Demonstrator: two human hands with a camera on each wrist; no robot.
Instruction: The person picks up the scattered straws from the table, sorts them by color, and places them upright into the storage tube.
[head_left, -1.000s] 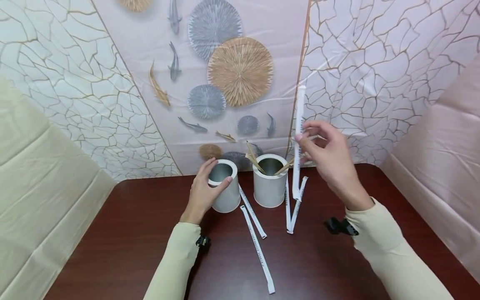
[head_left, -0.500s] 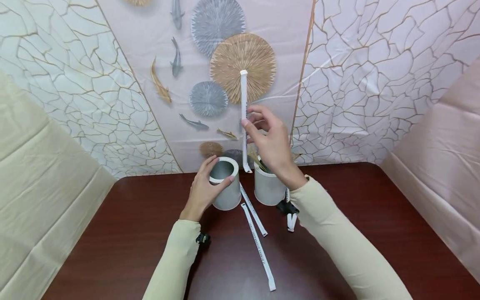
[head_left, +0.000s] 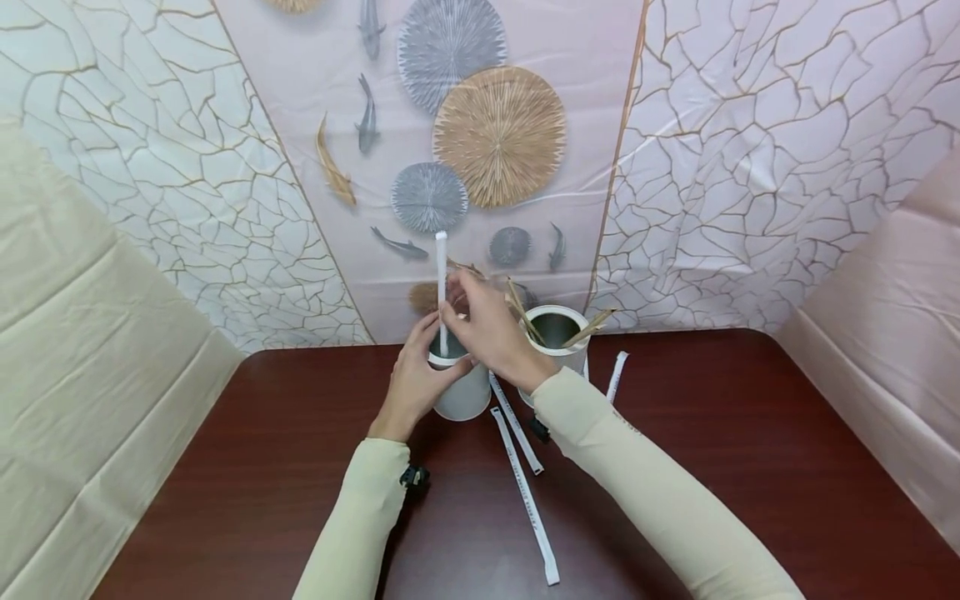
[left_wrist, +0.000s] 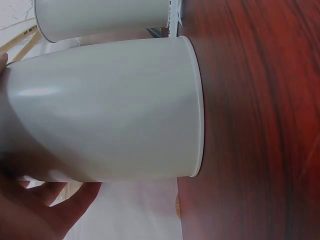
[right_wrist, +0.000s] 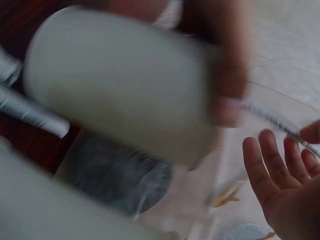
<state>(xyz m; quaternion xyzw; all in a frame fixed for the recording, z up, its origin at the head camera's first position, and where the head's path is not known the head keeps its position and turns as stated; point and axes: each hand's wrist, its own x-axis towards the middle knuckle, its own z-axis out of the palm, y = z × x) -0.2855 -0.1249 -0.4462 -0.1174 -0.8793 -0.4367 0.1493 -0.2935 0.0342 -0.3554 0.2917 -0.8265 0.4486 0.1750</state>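
My left hand (head_left: 411, 382) grips a pale grey can (head_left: 465, 397) around its rim; the can stands upright on the table. In the left wrist view the can's wall (left_wrist: 110, 110) fills the middle, with my curled fingers (left_wrist: 80, 205) at its lower side. My right hand (head_left: 491, 329) pinches a long slim white packet (head_left: 442, 275) with dark print, held upright. Its lower end is down inside the can's mouth. The right wrist view is blurred, but shows my thumb and fingers (right_wrist: 270, 170) at the printed packet (right_wrist: 275, 121).
A second grey can (head_left: 576, 360) stands just right, holding tan sticks (head_left: 590, 327) that lean on its rim. Loose white packets (head_left: 532, 521) lie on the dark red table (head_left: 247, 500), in front and at right (head_left: 617, 375). A patterned cloth wall (head_left: 675, 275) rises behind the table.
My right hand has carried the white packet left from beyond the second can, then lowered it to the left can's mouth. My left hand has stayed on its can.
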